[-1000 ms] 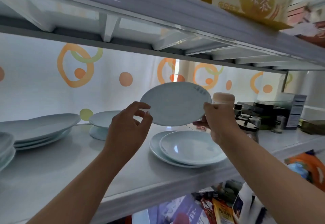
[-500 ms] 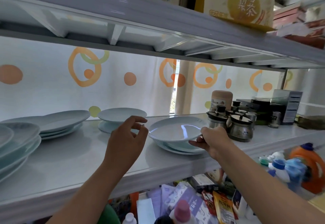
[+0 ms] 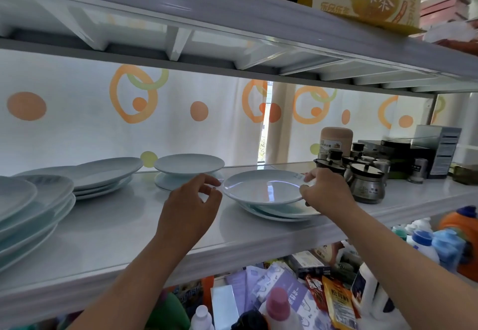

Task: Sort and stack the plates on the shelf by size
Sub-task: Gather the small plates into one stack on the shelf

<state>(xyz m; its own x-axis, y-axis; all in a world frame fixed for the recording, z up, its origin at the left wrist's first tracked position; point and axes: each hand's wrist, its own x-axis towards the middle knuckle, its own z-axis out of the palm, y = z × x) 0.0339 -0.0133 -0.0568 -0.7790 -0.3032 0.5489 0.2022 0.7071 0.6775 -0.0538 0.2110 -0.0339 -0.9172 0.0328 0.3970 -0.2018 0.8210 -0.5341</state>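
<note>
Lowered to stack [image 3: 280, 214], glossy pale-blue plate [image 3: 261, 187]; right fingers [image 3: 311, 175] pinching rim, left fingers [image 3: 207, 180] loose, empty

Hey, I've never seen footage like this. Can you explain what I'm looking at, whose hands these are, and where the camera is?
There is no machine here. A camera worn on a person's head looks forward and down at their own two bare hands. The right hand grips the right rim of a pale blue round ceramic plate, which is on or just above a low stack of similar plates on the white shelf. The left hand has its fingers at the plate's left rim; whether they grip it is unclear. Further left lie more pale plates. To the right stand dark-lidded metal condiment jars.
</note>
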